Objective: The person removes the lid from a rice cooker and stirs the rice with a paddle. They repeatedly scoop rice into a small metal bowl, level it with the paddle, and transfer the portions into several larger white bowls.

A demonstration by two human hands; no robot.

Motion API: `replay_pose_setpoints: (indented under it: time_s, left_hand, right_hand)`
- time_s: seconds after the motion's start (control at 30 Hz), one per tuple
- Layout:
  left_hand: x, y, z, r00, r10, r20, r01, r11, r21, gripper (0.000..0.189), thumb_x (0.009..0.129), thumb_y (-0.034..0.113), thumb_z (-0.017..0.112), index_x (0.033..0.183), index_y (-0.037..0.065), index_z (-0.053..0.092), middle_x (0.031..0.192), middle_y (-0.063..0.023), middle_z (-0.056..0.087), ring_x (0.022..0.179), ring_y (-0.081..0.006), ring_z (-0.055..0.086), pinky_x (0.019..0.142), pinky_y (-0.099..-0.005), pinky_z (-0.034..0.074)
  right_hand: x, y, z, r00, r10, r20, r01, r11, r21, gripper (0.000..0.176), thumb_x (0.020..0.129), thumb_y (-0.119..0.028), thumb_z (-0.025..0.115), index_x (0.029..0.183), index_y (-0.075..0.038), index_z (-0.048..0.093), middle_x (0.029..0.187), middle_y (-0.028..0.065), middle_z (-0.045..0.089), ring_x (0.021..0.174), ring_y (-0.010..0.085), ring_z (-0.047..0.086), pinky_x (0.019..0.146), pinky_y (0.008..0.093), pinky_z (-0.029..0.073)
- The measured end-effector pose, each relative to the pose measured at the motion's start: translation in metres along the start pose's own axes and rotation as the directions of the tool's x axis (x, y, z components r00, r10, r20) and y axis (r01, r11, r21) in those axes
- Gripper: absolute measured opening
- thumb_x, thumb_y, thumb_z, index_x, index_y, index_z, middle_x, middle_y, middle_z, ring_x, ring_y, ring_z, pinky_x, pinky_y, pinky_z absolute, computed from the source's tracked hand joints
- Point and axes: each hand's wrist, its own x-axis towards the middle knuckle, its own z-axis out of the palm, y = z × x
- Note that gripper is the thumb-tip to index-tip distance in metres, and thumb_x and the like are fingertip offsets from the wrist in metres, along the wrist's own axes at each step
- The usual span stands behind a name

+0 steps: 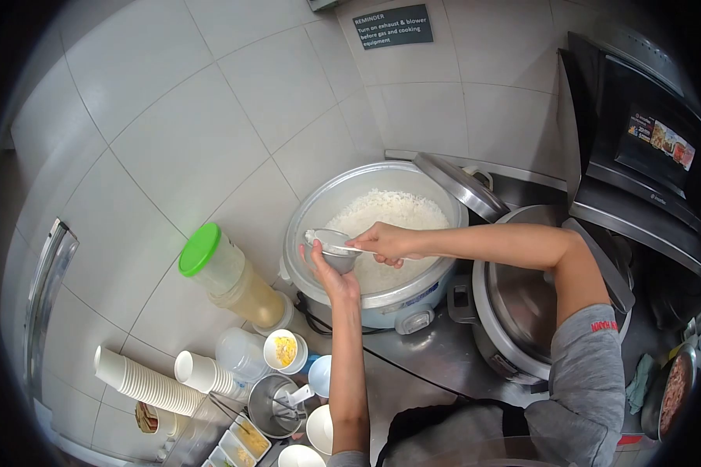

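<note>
My left hand (335,282) is wrapped round a small grey metal cup (339,261), tilted over the near left rim of a large rice cooker (296,226). White rice (397,212) fills much of the cooker's pot. My right hand (386,241) is closed on the handle of a light-coloured spoon (352,248), which reaches over the cup's mouth. Some rice shows at the cup's opening, by its left edge. The spoon's head is hard to make out there. Both hands are above the open cooker.
The cooker's metal lid (461,187) leans at its back right. A second, lidded cooker (514,288) stands to the right. Left are a green-lidded container (245,288), stacked paper cups (152,381), a metal pot (273,405) with utensils and a topping tray (240,444). A black cable (413,372) crosses the counter.
</note>
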Motion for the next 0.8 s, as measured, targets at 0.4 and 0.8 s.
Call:
replay_pose_setpoints:
  time_s: [0.4,0.8]
  left_hand:
    - [0.001,0.015,-0.016,0.893,-0.396,0.213,0.400,0.916,0.025,0.057,0.081,0.059,0.044,0.116,0.014,0.043,0.114,-0.0085,0.050,0.105,-0.0247,0.048,0.083,-0.0450,0.039]
    - [0.001,0.005,-0.010,0.899,-0.380,0.216,0.395,0.918,-0.027,0.064,0.078,0.062,0.045,0.120,0.013,0.042,0.116,-0.0109,0.048,0.104,-0.0272,0.048,0.081,-0.0466,0.039]
  right_hand:
    - [0.006,-0.010,-0.023,0.995,-0.046,0.094,0.078,0.923,-0.378,0.033,0.092,-0.027,0.044,0.123,-0.022,0.053,0.055,-0.0004,0.036,0.041,0.0081,0.032,0.036,0.0241,0.028]
    - [-0.005,0.000,-0.028,0.997,-0.073,0.024,0.076,0.908,-0.411,0.031,0.093,-0.026,0.044,0.122,-0.022,0.054,0.055,-0.0009,0.035,0.043,0.0081,0.030,0.036,0.0243,0.028]
